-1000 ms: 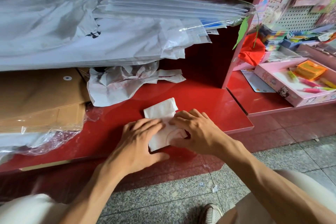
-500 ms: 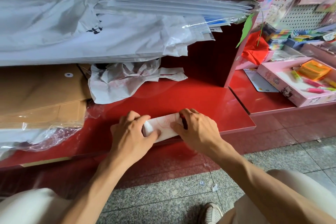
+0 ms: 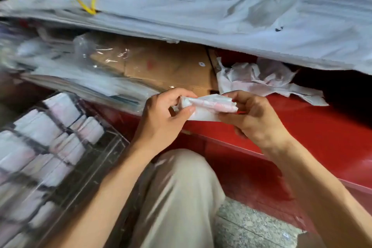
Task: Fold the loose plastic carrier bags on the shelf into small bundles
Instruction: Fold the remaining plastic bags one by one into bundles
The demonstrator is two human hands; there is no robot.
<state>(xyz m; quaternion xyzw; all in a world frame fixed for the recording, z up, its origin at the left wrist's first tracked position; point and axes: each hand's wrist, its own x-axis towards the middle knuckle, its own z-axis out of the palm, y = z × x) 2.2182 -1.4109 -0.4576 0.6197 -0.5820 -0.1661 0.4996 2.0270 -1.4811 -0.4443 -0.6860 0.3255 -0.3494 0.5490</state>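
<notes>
A folded white plastic bag bundle (image 3: 209, 105) with faint pink print is held in the air above the red shelf (image 3: 314, 127). My left hand (image 3: 165, 119) pinches its left end between thumb and fingers. My right hand (image 3: 255, 119) grips its right end. A loose crumpled white carrier bag (image 3: 259, 78) lies on the shelf behind my right hand, partly under the stack above it.
A clear plastic box (image 3: 112, 147) at the left holds several folded bag bundles (image 3: 66, 141). Brown envelopes (image 3: 171, 66) and a large pile of white sheets in plastic (image 3: 221, 16) fill the back of the shelf. My knee (image 3: 181, 177) is below, over the stone floor (image 3: 251, 227).
Both hands lifted the folded bundle off the shelf and hold it in the air. My view swung left, bringing the clear box of bundles into sight.
</notes>
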